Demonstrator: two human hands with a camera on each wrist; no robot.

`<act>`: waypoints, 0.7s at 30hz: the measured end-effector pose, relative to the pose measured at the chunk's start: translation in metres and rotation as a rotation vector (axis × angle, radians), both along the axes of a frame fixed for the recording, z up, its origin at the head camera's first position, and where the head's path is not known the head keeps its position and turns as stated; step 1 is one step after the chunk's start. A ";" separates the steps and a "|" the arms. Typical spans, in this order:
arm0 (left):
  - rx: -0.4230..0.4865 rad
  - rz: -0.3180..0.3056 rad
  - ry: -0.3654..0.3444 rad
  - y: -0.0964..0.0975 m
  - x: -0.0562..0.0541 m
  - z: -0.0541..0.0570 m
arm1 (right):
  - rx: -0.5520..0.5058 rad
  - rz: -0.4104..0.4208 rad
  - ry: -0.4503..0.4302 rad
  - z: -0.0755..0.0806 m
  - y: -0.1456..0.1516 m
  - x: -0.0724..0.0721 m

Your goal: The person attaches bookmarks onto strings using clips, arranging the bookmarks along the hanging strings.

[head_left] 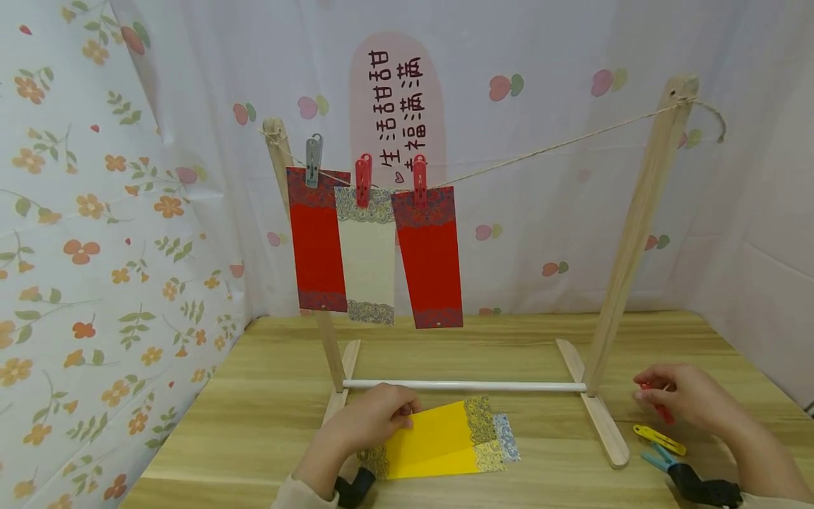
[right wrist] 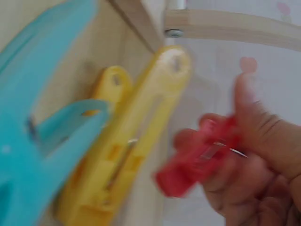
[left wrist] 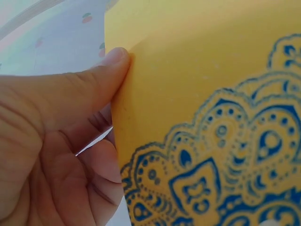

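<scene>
My left hand (head_left: 375, 418) pinches the edge of a yellow patterned card (head_left: 439, 428) between thumb and fingers, seen closely as the yellow card (left wrist: 197, 61) in the left wrist view. Beneath it lie another yellow card (head_left: 445, 464) and a blue-and-white patterned one (head_left: 506, 438). At the right, my right hand (head_left: 689, 396) holds a red clothespin (right wrist: 197, 155) in its fingers, a little above the table. Next to that hand lie a yellow clothespin (head_left: 659, 439) and a light-blue clothespin (head_left: 661, 458).
A wooden frame has a right post (head_left: 636, 240), a white crossbar (head_left: 464, 386) and a sagging string (head_left: 547, 150). Clothespins hold a red card (head_left: 318, 247), a cream card (head_left: 367, 261) and a second red card (head_left: 432, 268) on it. Floral curtains (head_left: 114, 212) hang around the table.
</scene>
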State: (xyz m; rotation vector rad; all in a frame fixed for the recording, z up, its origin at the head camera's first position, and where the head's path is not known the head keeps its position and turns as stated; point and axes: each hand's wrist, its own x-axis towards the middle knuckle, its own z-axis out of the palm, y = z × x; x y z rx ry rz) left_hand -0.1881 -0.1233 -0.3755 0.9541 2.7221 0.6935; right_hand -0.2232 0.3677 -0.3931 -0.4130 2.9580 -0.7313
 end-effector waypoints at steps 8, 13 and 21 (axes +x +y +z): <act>0.018 -0.016 0.004 -0.001 0.002 0.004 | 0.016 0.072 -0.004 0.010 -0.006 0.002; 0.034 -0.026 0.008 -0.001 0.002 0.007 | 0.002 0.060 0.018 0.020 -0.013 0.007; 0.108 -0.003 0.045 -0.006 0.003 0.009 | -0.038 0.060 0.056 0.034 -0.028 0.019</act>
